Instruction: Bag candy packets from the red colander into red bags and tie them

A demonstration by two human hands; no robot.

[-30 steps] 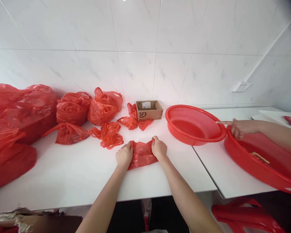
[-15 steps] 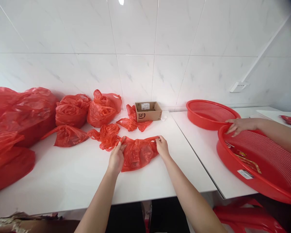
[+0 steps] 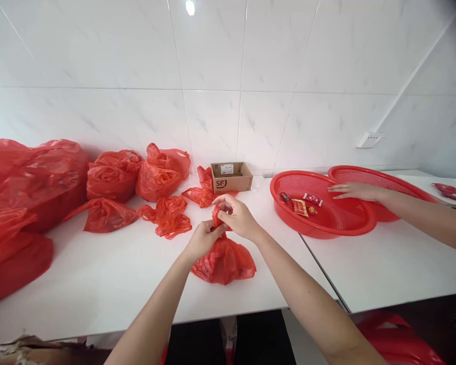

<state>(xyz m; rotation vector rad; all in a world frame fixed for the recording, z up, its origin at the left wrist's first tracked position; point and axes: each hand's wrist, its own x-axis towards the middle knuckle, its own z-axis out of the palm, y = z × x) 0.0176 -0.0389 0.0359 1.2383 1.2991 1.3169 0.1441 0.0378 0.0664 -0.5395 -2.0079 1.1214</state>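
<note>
A small red plastic bag (image 3: 224, 261) rests on the white table (image 3: 110, 284) in front of me. My left hand (image 3: 203, 238) and my right hand (image 3: 237, 215) meet above it, both closed on the bag's gathered handles. The bag's body bulges below my hands. Its contents are hidden.
Several filled and crumpled red bags (image 3: 114, 175) lie along the wall at the left. A small cardboard box (image 3: 231, 176) stands behind my hands. To the right, another person's hand (image 3: 351, 190) rests on a red basket (image 3: 323, 223) holding small packets; a second basket (image 3: 383, 180) sits behind it.
My hands came together from the bag's spread-out edges and gathered its handles up. The other person set the red baskets down flat on the right table, and the packets now lie in the nearer one.
</note>
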